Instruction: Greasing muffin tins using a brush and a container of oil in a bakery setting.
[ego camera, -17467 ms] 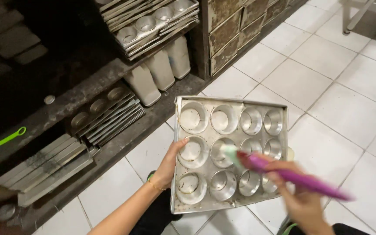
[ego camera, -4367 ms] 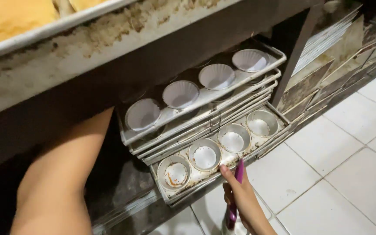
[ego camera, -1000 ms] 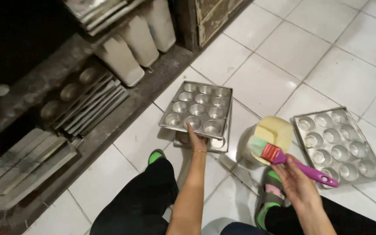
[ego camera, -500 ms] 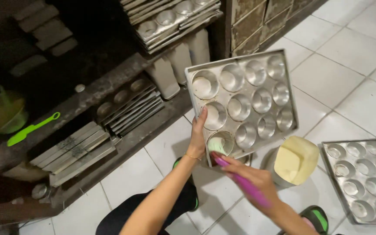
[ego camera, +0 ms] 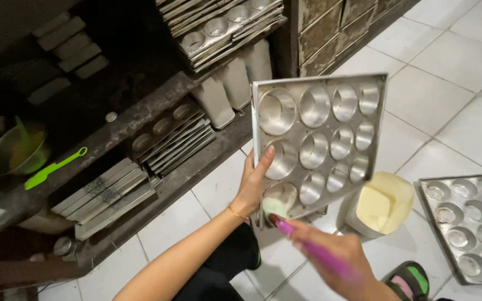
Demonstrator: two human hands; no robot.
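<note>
My left hand (ego camera: 253, 183) grips the near left edge of a metal muffin tray (ego camera: 318, 139), which is tilted up toward me with its cups empty and shiny. A purple-handled pastry brush (ego camera: 302, 237) is in my right hand (ego camera: 336, 262), and its pale bristles touch the nearest lower-left cup. A tub of yellow butter (ego camera: 383, 203) stands on the floor just right of the tray.
Another muffin tray (ego camera: 470, 220) lies on the white tiled floor at right. Dark shelves at left carry stacked muffin trays (ego camera: 171, 136), flat pans (ego camera: 104, 195), a green spatula (ego camera: 51, 170) and a bowl (ego camera: 20, 150). More trays (ego camera: 224, 28) sit on the upper shelf. My sandalled foot (ego camera: 408, 278) is at the bottom.
The tray has been lifted off the floor and tilted up. The brush went from the butter tub to the tray's nearest cup.
</note>
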